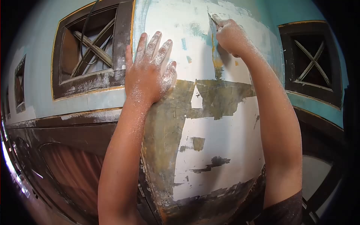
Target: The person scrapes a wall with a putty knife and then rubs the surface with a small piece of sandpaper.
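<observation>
My left hand (147,73) lies against the wall (213,138), fingers spread and dusted with white powder. Higher up and to the right, my right hand (231,37) is closed around a scraper (214,20); most of the tool is hidden in the fist. Its thin tip meets the wall surface at the top of a dark, narrow strip. White patches with ragged edges cover parts of the wall, and greenish-brown surface shows between them. White dust coats both forearms.
Left of the wall section is a dark wooden vent frame (56,75) with crossed slats and a hanging black cable (81,41). A similar frame (290,67) sits to the right. Below left, dark panelling (75,133) surrounds a reddish-brown curtain (75,167).
</observation>
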Demonstrator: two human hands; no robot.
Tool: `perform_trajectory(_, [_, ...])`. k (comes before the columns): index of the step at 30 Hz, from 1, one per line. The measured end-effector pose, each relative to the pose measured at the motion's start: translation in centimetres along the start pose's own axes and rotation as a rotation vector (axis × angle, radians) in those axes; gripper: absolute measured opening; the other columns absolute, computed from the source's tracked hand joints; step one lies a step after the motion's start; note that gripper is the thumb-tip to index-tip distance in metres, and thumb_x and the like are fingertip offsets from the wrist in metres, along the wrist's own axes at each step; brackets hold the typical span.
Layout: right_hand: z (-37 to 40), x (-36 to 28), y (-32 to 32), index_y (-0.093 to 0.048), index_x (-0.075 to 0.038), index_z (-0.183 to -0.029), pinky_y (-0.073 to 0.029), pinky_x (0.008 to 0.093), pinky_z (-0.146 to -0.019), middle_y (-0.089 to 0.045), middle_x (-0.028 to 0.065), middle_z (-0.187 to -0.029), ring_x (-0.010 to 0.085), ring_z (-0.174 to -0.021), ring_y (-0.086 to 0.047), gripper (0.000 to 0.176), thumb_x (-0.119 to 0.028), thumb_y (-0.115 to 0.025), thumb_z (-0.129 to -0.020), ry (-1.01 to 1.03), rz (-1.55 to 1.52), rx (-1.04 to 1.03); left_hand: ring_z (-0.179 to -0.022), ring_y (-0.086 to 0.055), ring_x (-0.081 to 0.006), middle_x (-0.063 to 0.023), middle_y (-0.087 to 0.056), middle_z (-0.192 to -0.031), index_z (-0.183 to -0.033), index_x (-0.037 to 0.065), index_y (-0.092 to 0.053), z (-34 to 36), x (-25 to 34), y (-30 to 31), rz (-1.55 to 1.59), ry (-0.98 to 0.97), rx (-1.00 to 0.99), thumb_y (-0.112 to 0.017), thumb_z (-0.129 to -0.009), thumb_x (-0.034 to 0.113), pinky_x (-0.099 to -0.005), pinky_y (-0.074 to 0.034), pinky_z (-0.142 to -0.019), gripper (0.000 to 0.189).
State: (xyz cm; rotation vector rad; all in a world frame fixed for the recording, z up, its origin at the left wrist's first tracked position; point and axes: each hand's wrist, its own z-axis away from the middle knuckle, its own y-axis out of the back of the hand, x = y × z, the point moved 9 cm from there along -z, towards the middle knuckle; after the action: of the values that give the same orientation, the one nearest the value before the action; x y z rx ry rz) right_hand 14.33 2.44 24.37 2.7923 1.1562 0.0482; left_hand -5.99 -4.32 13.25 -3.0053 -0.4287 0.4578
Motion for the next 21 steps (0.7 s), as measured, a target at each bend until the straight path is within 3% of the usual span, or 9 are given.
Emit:
perform_trajectory(1, [-0.4, 0.4, -0.2, -0.065, -0.001, -0.107, -0.043, 0.0429, -0.041, -0.060, 0.0191, -0.065, 0.0263, -0.040, -0.052, 0.023, -0.008, -0.048, -0.093, -0.031, -0.010, -0.045, -0.158, -0.022, -0.0284, -0.0012, -0.033, -0.168, -0.157, 0.027, -0.046, 0.0, 0.0, 0.0, 0.003, -0.002, 0.015, -0.053, -0.103, 0.043, -0.0593, -0.015, -0.127, 0.057])
perform_trajectory(3, [-1.7, 1.9, -1.5, -0.056, -0.015, -0.147, -0.055, 0.0521, -0.099, -0.070, 0.0243, -0.123, 0.0401, -0.112, -0.070, 0.056, -0.013, -0.054, -0.091, -0.257, 0.111, -0.210, -0.158, -0.022, -0.0281, -0.0012, -0.033, -0.168, -0.157, 0.026, -0.046, 0.0, 0.0, 0.1, 0.013, -0.004, 0.009, -0.053, -0.103, 0.043, -0.0591, -0.015, -0.127, 0.057])
perform_trajectory(5, [-1.6, 0.4, -1.4, -0.060, -0.012, -0.140, -0.055, 0.0517, -0.099, -0.070, 0.0249, -0.122, 0.0392, -0.114, -0.069, 0.049, -0.012, -0.053, -0.092, -0.105, 0.214, -0.232, -0.158, -0.023, -0.0283, -0.0014, -0.033, -0.168, -0.156, 0.027, -0.048, 0.0, 0.0, 0.1, 0.006, 0.000, 0.008, -0.053, -0.103, 0.043, -0.0593, -0.015, -0.127, 0.056])
perform_trajectory(7, [-0.5, -0.4, -0.1, -0.063, -0.009, -0.134, -0.058, 0.0498, -0.092, -0.071, 0.0250, -0.119, 0.0387, -0.105, -0.072, 0.043, -0.011, -0.052, -0.092, -0.098, 0.104, -0.112, -0.158, -0.023, -0.0283, -0.0015, -0.034, -0.168, -0.156, 0.026, -0.048, 0.1, 0.0, 0.3, 0.033, -0.003, 0.032, -0.054, -0.102, 0.042, -0.0596, -0.015, -0.127, 0.056])
perform_trajectory(9, [-1.2, -0.2, -0.2, -0.066, 0.002, -0.113, -0.044, 0.0429, -0.041, -0.061, 0.0197, -0.064, 0.0272, -0.039, -0.053, 0.029, -0.007, -0.047, -0.093, -0.073, -0.015, -0.114, -0.158, -0.023, -0.0285, -0.0013, -0.034, -0.168, -0.156, 0.027, -0.048, 0.0, 0.0, 0.2, 0.040, 0.008, 0.010, -0.055, -0.102, 0.042, -0.0599, -0.015, -0.127, 0.057])
perform_trajectory(11, [-2.7, 1.0, -1.4, -0.066, 0.000, -0.116, -0.041, 0.0435, -0.039, -0.060, 0.0199, -0.062, 0.0275, -0.037, -0.051, 0.031, -0.007, -0.046, -0.093, -0.168, -0.019, -0.144, -0.157, -0.024, -0.0286, -0.0009, -0.034, -0.168, -0.155, 0.028, -0.049, 0.1, 0.1, 0.3, 0.023, 0.002, 0.035, -0.055, -0.102, 0.043, -0.0602, -0.016, -0.126, 0.056])
perform_trajectory(16, [-1.6, -0.1, -0.4, -0.066, -0.003, -0.115, -0.039, 0.0425, -0.037, -0.057, 0.0185, -0.058, 0.0262, -0.036, -0.050, 0.029, -0.006, -0.046, -0.093, -0.020, -0.063, -0.035, -0.158, -0.023, -0.0283, -0.0009, -0.034, -0.168, -0.156, 0.028, -0.048, 0.2, 0.0, 0.3, 0.025, 0.006, 0.025, -0.054, -0.102, 0.043, -0.0597, -0.016, -0.126, 0.056])
perform_trajectory(19, [-4.0, 1.4, -2.0, -0.063, -0.001, -0.132, -0.045, 0.0441, -0.040, -0.059, 0.0204, -0.062, 0.0280, -0.036, -0.051, 0.044, -0.005, -0.048, -0.091, -0.153, 0.076, -0.159, -0.158, -0.023, -0.0280, -0.0014, -0.035, -0.167, -0.156, 0.027, -0.048, 0.2, 0.0, 0.2, 0.039, 0.001, 0.035, -0.054, -0.102, 0.043, -0.0595, -0.016, -0.126, 0.056])
perform_trajectory(21, [-4.8, 2.9, -2.5, -0.064, 0.001, -0.129, -0.045, 0.0448, -0.040, -0.060, 0.0208, -0.062, 0.0287, -0.036, -0.050, 0.042, -0.005, -0.048, -0.091, -0.164, 0.052, -0.129, -0.158, -0.023, -0.0282, -0.0014, -0.035, -0.168, -0.156, 0.027, -0.048, 0.1, 0.0, 0.2, 0.022, 0.000, 0.027, -0.054, -0.102, 0.043, -0.0594, -0.016, -0.126, 0.056])
